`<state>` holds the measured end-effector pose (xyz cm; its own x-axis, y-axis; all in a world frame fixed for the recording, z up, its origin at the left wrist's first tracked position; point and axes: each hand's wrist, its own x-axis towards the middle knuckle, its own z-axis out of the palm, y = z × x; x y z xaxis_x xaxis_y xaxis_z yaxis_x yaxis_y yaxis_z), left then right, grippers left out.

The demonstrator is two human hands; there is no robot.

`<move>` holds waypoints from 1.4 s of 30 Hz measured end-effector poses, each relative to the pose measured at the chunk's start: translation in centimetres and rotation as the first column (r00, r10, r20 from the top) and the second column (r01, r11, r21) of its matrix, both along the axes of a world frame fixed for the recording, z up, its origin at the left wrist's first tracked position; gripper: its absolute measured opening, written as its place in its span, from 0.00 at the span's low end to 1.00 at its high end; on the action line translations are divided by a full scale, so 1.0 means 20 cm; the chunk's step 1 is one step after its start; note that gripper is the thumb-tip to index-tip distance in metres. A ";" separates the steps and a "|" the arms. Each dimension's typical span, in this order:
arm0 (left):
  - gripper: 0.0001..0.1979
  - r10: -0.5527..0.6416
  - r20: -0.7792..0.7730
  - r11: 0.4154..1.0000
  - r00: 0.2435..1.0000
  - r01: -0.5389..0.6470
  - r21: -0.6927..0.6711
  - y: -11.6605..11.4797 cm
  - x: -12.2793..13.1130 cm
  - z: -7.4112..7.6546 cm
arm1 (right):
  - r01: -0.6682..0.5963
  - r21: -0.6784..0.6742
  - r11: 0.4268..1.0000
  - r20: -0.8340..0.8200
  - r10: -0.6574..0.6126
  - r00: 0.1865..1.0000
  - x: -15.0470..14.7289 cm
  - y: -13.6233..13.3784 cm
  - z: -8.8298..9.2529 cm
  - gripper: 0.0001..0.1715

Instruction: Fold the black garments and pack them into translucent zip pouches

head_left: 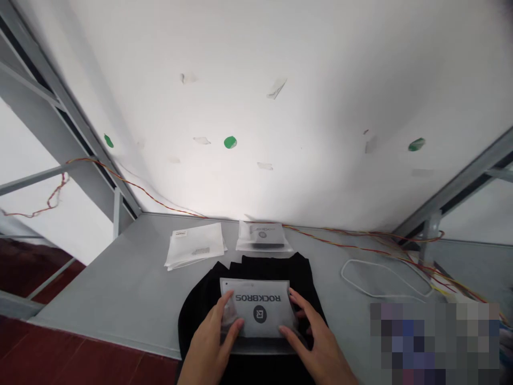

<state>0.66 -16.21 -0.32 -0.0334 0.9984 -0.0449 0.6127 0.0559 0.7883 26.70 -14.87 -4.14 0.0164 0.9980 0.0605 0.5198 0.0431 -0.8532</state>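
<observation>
Under the hands: a grey card printed ROCKBROS lies flat on a folded black garment, right at the near edge of the table.
Left hand: fingers spread, pressing on the card's left edge, thumb on its face; nothing clamped.
Right hand: fingers spread too, resting on the card's right edge; nothing gripped.
Hands together: apart, one at each side of the card.
Beyond the hands: a packed bag with the same grey card inside lies just past the garment.
Beyond and left: a stack of flat clear bags.
Right of the hands: a white cord loop, well apart.
Along the wall: red and yellow wires.
</observation>
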 end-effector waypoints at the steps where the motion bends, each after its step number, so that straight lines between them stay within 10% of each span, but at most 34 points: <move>1: 0.30 -0.013 0.014 1.000 1.000 0.012 0.019 0.01 0.00 -0.01 | 0.004 0.032 0.999 -0.042 -0.003 0.999 -0.01 0.00 -0.01 0.37; 10: 0.28 -0.031 -0.053 0.985 0.998 0.039 0.166 0.00 0.01 -0.16 | -0.072 0.127 0.989 0.136 0.055 0.989 0.00 0.02 -0.12 0.32; 16: 0.27 -0.029 -0.009 0.961 1.000 0.030 0.276 0.03 0.05 -0.08 | -0.020 0.112 0.994 -0.055 0.026 0.998 -0.03 0.06 -0.01 0.32; 21: 0.28 -0.045 -0.073 0.933 0.996 0.068 0.352 0.32 0.08 0.12 | -0.004 0.196 0.981 -0.171 0.038 0.985 -0.01 0.40 0.22 0.32; 28: 0.24 -0.123 -0.456 0.948 0.882 0.240 0.210 0.95 0.14 0.23 | -0.003 0.181 0.983 0.321 -0.056 0.945 -0.06 1.07 0.30 0.33; 42: 0.34 -0.350 -0.586 0.906 0.731 0.423 -0.014 1.14 0.21 -0.01 | -0.181 -0.016 0.983 0.672 0.144 0.726 -0.12 1.08 0.08 0.39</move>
